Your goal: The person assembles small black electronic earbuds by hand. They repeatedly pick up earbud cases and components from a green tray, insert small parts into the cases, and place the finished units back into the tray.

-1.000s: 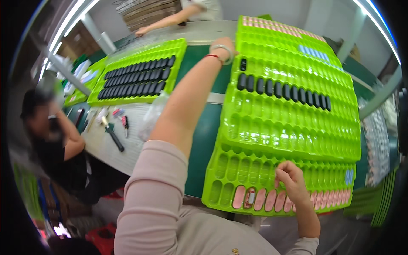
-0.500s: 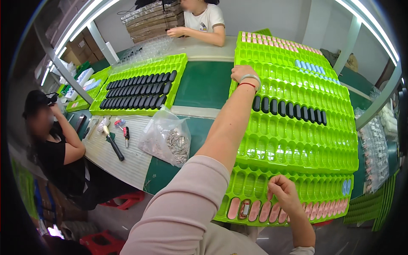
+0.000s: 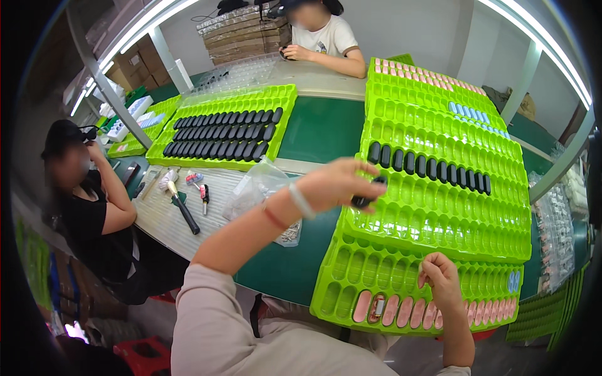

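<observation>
My left hand point(image 3: 342, 185), blurred by motion, is closed on a black oval case point(image 3: 362, 202) over the left edge of the large green tray point(image 3: 426, 216). A row of similar black oval cases point(image 3: 421, 165) lies in that tray's slots, just beyond the hand. My right hand point(image 3: 441, 276) hovers over the nearest green tray point(image 3: 329, 294), fingers pinched together; anything between them is hidden. Beneath it, pink oval cases point(image 3: 404, 311) fill part of the near row, and one oval piece point(image 3: 376, 308) shows a red and white inside. Two light blue cases point(image 3: 514, 281) sit at that tray's right end.
More green trays with pink cases point(image 3: 433, 76) and blue cases point(image 3: 469, 113) lie at the back. At left, another green tray point(image 3: 285, 119) holds several black cases. A brush point(image 3: 184, 210) and a plastic bag point(image 3: 251, 188) lie nearby. Two people sit across and to the left.
My left hand has drawn back toward me from the far tray's left edge, and a black case now shows in it. My right hand stays pinched over the near tray. The view has shifted slightly.
</observation>
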{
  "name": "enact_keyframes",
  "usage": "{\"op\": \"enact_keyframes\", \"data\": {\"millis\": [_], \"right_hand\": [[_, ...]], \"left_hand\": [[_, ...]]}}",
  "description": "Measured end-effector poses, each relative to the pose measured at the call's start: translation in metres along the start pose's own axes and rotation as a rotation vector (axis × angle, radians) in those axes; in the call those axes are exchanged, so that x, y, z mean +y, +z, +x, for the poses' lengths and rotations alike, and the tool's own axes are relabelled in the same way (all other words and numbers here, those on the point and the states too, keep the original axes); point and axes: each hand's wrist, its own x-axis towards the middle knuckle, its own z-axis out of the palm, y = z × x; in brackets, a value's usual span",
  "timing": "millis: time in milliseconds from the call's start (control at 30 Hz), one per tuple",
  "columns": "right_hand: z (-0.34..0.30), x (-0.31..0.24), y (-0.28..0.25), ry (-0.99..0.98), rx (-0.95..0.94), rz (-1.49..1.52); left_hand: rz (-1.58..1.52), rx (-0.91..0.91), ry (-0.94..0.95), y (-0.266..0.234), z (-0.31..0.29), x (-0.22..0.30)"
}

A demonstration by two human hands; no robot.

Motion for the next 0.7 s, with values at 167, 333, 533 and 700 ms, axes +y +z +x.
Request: {"op": "enact_keyframes", "data": {"millis": [167, 333, 533, 700], "right_hand": [[-0.004, -0.016, 0.045, -0.023, -0.086, -0.002], [0.006, -0.022, 0.096, -0.014, -0.156, -0.044], [0.013, -0.034, 0.144, 0.138, -0.167, -0.010], [0.014, -0.024, 0.158, 0.256, -0.223, 0.038]], "left_hand": [[-0.457, 0.077, -0.245, -0.005, -0.072, -0.065], [-0.824, -0.067, -0.154, -0.024, -0.074, -0.094], [-0.757, -0.028, 0.060, -0.028, -0.105, -0.104], [-0.793, 0.111, 0.078, -0.024, -0.124, -0.123]]}}
